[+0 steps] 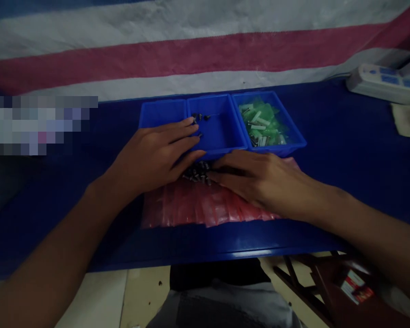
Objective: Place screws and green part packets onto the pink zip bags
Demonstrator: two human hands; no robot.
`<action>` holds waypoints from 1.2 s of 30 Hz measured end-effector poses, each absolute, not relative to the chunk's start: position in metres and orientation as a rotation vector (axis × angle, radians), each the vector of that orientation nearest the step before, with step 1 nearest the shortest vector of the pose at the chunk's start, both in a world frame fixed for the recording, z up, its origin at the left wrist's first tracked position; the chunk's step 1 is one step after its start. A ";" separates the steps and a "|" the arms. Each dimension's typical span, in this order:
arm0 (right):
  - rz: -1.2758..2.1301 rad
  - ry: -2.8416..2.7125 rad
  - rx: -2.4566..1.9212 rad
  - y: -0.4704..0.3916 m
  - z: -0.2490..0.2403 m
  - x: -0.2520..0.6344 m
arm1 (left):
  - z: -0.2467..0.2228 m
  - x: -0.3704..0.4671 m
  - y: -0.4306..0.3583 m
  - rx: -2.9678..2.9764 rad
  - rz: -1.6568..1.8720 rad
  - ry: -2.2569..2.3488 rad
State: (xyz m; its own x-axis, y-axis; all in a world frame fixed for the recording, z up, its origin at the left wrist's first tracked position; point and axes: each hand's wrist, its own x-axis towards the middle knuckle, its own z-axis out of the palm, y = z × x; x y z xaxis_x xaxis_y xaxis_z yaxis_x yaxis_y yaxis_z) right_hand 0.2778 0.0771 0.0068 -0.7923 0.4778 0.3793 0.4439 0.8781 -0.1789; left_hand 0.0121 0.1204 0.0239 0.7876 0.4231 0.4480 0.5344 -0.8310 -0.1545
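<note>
Screw pile: small, screw-like metal pieces [202, 169] with dark, rounded heads and short silvery shanks, heaped tightly and pointing several ways; the finer threading is too small to tell.
Pile's place: on the upper part of the bags, just in front of the middle bin, between the two hands.
Bags: translucent pinkish-red plastic bags [177, 207], flat and overlapping like a fan along the near side of the bins, glossy at their creased lower edges.
Left hand: the left hand [157, 150] lies palm down, fingers stretched out and slightly spread — fingertips over the left side of the middle bin, thumb beside the pile.
Right hand: the right hand [259, 175] reaches in over the bags, fingers bent at the pile's right edge; whether it pinches a piece, I cannot tell.
Middle bin: a rectangular blue plastic bin [222, 132] with a few dark-headed pieces [207, 117] near its left and back.
Right bin: a matching blue bin [294, 136] of green translucent packets [264, 114] — white, stick-shaped pieces among them.
</note>
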 end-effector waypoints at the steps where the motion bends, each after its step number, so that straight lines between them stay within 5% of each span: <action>1: 0.088 -2.667 -0.662 0.078 0.003 0.277 | 0.024 0.012 0.121 -2.710 -0.596 -0.730; 28: 0.310 -2.462 -0.658 0.078 0.015 0.279 | 0.025 0.013 0.121 -2.738 -0.575 -0.773; 36: -0.044 -2.677 -0.669 0.079 0.005 0.275 | 0.026 0.014 0.120 -2.777 -0.586 -0.845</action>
